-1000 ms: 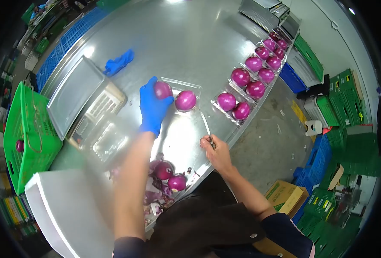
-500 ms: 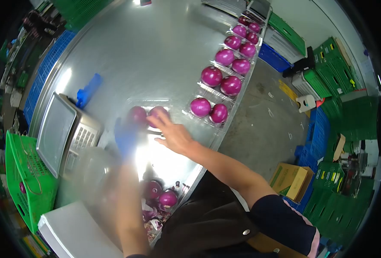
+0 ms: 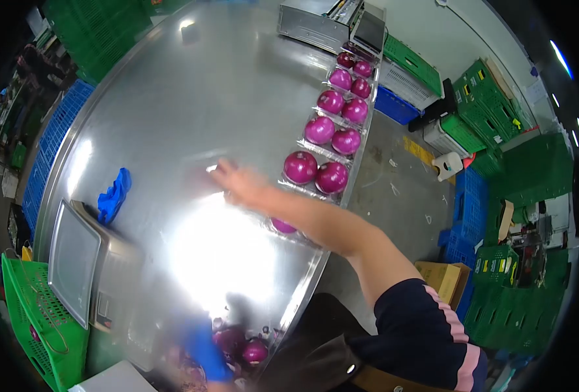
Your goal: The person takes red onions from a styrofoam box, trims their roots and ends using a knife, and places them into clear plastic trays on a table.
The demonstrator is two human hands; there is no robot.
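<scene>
1. The bare right hand [image 3: 234, 179] was just off centre, between 9 and 10 o'clock, over the steel table [image 3: 191, 98]. Its fingers pointed forward, blurred – I could not tell whether they gripped anything.
2. The blue-gloved left hand [image 3: 204, 349] was at 7 o'clock, beside the loose red onions [image 3: 255, 351] near the table edge. It was too smeared to tell whether it was open or closed.
3. At 6 o'clock, close to centre, a partly hidden red onion [image 3: 281, 226] showed beside the right forearm.
4. At 1 o'clock, paired red onions [image 3: 319, 130] sat in clear plastic trays [image 3: 325, 154], lined along the table's edge.
5. A crumpled blue glove [image 3: 113, 196] lay at 9 o'clock – beyond the weighing scale [image 3: 77, 264], between 8 and 9.
</scene>
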